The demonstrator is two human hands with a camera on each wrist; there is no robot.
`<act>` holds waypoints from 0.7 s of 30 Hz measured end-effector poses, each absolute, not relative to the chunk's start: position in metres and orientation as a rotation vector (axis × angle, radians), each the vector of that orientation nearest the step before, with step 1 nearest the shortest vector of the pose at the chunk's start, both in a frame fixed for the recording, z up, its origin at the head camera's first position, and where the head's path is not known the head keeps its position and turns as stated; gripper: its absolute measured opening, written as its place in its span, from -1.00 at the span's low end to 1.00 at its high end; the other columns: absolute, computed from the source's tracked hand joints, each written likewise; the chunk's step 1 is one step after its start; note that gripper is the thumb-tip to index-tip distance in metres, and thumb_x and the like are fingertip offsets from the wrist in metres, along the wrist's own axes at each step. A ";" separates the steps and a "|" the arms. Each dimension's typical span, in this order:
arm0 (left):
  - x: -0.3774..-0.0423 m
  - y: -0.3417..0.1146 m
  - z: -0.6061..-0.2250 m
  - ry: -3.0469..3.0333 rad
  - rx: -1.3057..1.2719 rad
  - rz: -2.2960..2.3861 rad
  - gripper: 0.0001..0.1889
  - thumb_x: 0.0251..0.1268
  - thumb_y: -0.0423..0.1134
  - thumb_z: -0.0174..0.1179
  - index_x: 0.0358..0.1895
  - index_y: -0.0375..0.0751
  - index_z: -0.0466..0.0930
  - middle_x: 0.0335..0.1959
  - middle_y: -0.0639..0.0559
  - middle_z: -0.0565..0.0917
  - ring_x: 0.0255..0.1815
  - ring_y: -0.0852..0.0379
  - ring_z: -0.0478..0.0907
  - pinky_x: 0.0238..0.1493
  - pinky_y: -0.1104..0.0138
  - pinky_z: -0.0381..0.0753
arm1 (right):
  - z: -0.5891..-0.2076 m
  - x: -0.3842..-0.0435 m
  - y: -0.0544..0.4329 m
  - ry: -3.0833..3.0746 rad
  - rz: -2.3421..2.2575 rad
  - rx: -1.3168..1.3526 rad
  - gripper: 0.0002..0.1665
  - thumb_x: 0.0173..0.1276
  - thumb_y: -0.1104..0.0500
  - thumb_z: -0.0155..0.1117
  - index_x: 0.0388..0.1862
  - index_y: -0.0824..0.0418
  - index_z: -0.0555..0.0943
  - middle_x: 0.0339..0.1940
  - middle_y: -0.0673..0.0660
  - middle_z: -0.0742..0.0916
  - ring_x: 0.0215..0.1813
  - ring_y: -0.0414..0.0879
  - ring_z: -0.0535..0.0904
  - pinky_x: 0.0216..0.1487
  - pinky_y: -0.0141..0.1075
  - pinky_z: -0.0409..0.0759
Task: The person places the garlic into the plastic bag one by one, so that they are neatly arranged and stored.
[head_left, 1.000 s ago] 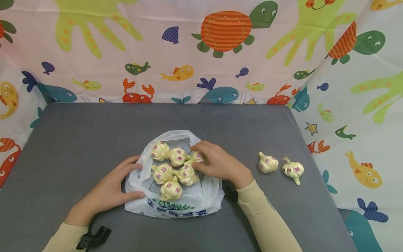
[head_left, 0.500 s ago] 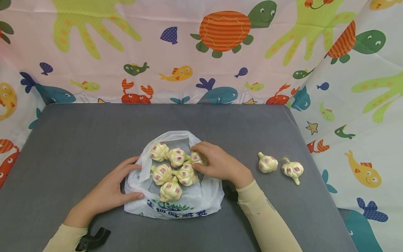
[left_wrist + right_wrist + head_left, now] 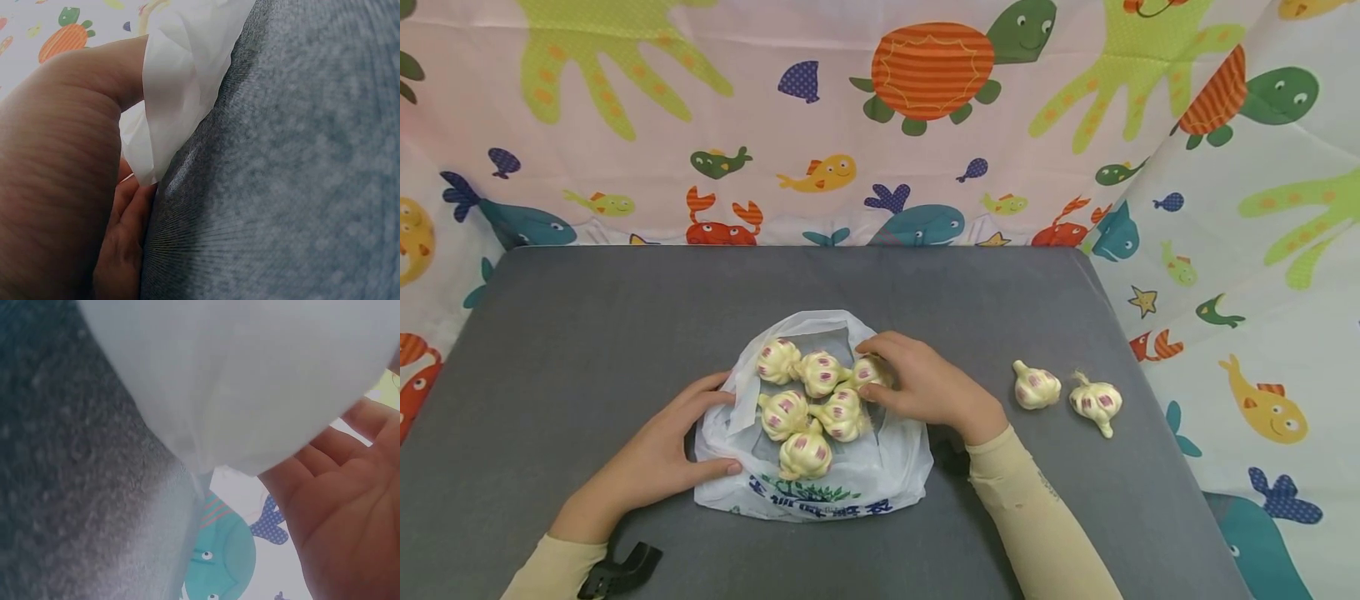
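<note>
A white plastic bag (image 3: pixel 835 500) with blue and green print lies on the grey table, its mouth spread open. Inside it are several pale garlic bulbs (image 3: pixel 806 452) with purple streaks. My left hand (image 3: pixel 658 454) grips the bag's left side; in the left wrist view the white plastic (image 3: pixel 178 81) passes between thumb and fingers. Over the bag's right rim reaches my right hand (image 3: pixel 928 387), thumb and forefinger curved round the garlic bulb at the upper right. The right wrist view shows the bag's plastic (image 3: pixel 250 375) hiding part of this hand (image 3: pixel 350 506).
Two more garlic bulbs lie on the table to the right, one with its stem up-left (image 3: pixel 1037 386) and one with its stem downward (image 3: pixel 1097 403). A sea-animal print curtain (image 3: pixel 647 200) hangs behind and at the sides. Grey cloth covers the table (image 3: pixel 625 308).
My right thumb and forefinger have shifted slightly right at the upper-right bulb. The left hand, bag and two outside bulbs keep their places, apart from a small shift of the camera.
</note>
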State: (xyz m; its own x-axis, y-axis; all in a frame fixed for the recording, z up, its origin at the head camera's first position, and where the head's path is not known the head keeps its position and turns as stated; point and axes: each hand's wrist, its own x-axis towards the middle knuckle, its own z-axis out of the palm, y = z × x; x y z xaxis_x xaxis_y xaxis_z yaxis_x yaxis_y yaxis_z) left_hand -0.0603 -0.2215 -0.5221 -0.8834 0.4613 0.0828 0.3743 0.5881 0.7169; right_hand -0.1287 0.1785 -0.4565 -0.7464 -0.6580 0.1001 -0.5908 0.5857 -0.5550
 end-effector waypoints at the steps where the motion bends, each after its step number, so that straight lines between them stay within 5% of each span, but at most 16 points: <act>1: -0.060 -0.221 -0.522 2.699 0.712 1.177 -0.18 0.16 0.22 0.66 0.44 0.10 0.50 0.70 0.04 0.29 0.59 -0.12 0.32 0.40 0.65 0.03 | -0.456 -0.129 0.179 2.696 -0.874 -1.057 -0.43 0.52 0.05 0.50 0.38 0.28 0.62 0.26 0.10 0.70 0.26 -0.04 0.62 0.34 -0.03 0.60; 21: -0.062 -0.222 -0.524 2.696 0.749 1.197 -0.20 0.16 0.12 0.69 0.43 0.09 0.51 0.68 0.03 0.31 0.59 -0.11 0.32 0.39 0.64 0.07 | -0.436 -0.135 0.209 2.785 -0.959 -0.948 -0.42 0.52 0.07 0.50 0.40 0.28 0.62 0.34 0.18 0.69 0.33 0.18 0.65 0.36 0.08 0.60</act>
State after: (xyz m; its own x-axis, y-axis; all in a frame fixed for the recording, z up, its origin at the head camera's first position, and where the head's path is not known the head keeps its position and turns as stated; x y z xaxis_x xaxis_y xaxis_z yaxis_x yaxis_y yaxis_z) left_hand -0.0624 -0.2223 -0.5237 -0.8745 0.4732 0.1064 0.3963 0.5708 0.7191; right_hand -0.1354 0.2091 -0.4363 -0.8111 -0.5662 0.1470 -0.5366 0.6202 -0.5722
